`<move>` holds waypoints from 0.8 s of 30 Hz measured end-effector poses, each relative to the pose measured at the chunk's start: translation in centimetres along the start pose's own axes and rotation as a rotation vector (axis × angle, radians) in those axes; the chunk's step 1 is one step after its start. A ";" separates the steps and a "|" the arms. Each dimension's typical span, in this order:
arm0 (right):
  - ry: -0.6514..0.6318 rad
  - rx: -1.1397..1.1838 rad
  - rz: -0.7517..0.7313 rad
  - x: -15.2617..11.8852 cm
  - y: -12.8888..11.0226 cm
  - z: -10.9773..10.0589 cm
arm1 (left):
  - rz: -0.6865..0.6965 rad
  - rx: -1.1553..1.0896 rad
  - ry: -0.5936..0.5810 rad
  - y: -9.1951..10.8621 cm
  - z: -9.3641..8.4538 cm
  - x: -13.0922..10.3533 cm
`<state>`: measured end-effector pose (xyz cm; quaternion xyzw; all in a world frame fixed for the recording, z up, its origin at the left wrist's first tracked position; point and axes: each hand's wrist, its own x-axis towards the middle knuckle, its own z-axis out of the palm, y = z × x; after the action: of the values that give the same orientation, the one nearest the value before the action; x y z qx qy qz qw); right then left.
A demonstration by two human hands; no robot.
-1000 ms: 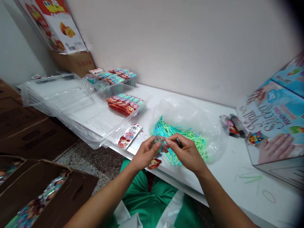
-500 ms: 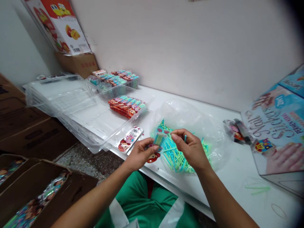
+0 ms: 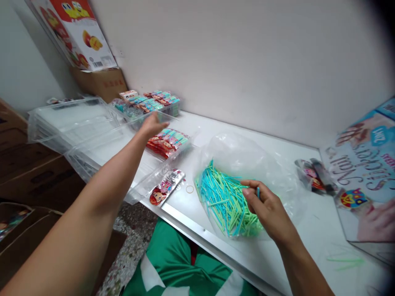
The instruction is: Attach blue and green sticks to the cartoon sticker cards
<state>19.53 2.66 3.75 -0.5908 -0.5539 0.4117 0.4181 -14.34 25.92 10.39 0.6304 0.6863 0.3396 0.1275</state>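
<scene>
My left hand (image 3: 152, 124) reaches over the clear plastic tray (image 3: 92, 144), its thumb apart from the fingers and nothing visible in it. Just beyond and below it, red-and-blue packets (image 3: 165, 144) lie in rows in the tray. My right hand (image 3: 266, 204) is closed on a short blue straw (image 3: 258, 192), above the right side of the straw pile. Blue and green straws (image 3: 226, 197) fill an open clear bag (image 3: 247, 152). A stack of flat printed wrappers (image 3: 166, 187) lies at the table's front edge, beside a rubber band (image 3: 189, 189).
Another tray of packets (image 3: 154, 100) stands at the back by the wall, near cardboard boxes (image 3: 105, 84). A large printed box (image 3: 367, 181) and dark wrapped packs (image 3: 314, 176) are at right. A few green straws (image 3: 345, 261) lie near right. An open carton (image 3: 37, 234) is lower left.
My left hand has moved up and left to the tray, and the packet it held no longer shows in it. My right hand has shifted slightly right and down, keeping the straw.
</scene>
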 end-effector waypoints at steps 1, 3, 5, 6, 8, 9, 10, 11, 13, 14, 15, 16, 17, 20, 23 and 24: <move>-0.015 0.003 0.014 0.1 0.3 -0.2 | 0.000 0.015 0.066 0.1 0.1 -0.1; -0.075 -0.011 0.022 0.3 0.9 -0.6 | 0.069 -0.030 0.085 0.9 -0.2 -2.1; -0.134 -0.078 -0.006 0.5 1.4 -0.6 | 0.207 -0.120 -0.063 1.9 -0.3 -6.4; -0.158 -0.128 -0.029 0.5 1.5 -0.5 | 0.264 -0.133 -0.183 2.3 -0.1 -9.1; -0.194 -0.237 -0.073 0.6 1.6 0.0 | 0.347 -0.030 -0.372 2.4 1.2 -14.5; -0.206 -0.287 -0.094 0.5 1.7 0.2 | 0.363 0.090 -0.400 2.1 2.2 -16.9; -0.214 -0.329 -0.116 0.3 1.6 0.4 | 0.346 0.237 -0.380 1.5 3.4 -18.8; -0.216 -0.366 -0.135 0.1 1.6 0.6 | 0.305 0.389 -0.344 0.7 4.7 -20.3; -0.201 -0.422 -0.174 -0.4 1.6 0.6 | 0.203 0.621 -0.297 -1.1 7.0 -21.8; -0.191 -0.442 -0.190 -0.7 1.7 0.5 | 0.174 0.687 -0.286 -1.9 7.9 -22.0; -0.181 -0.459 -0.202 -0.9 1.8 0.4 | 0.163 0.727 -0.278 -2.5 8.6 -22.1; -0.171 -0.478 -0.208 -1.2 1.9 0.1 | 0.163 0.747 -0.275 -3.0 9.1 -22.1; -0.165 -0.499 -0.212 -1.4 2.1 -0.1 | 0.169 0.754 -0.275 -3.3 9.3 -22.0; -0.163 -0.584 -0.214 -1.8 2.7 -0.3 | 0.184 0.742 -0.291 -3.3 9.4 -22.1; -0.194 -0.735 -0.214 -1.6 3.1 0.2 | 0.191 0.718 -0.263 -3.1 9.1 -22.3; -0.207 -0.800 -0.213 -1.5 3.2 0.5 | 0.190 0.708 -0.242 -3.1 9.0 -22.4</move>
<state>19.95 1.07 0.54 -0.6014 -0.7670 0.1760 0.1381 -7.43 7.43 -3.81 0.7317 0.6796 0.0150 -0.0500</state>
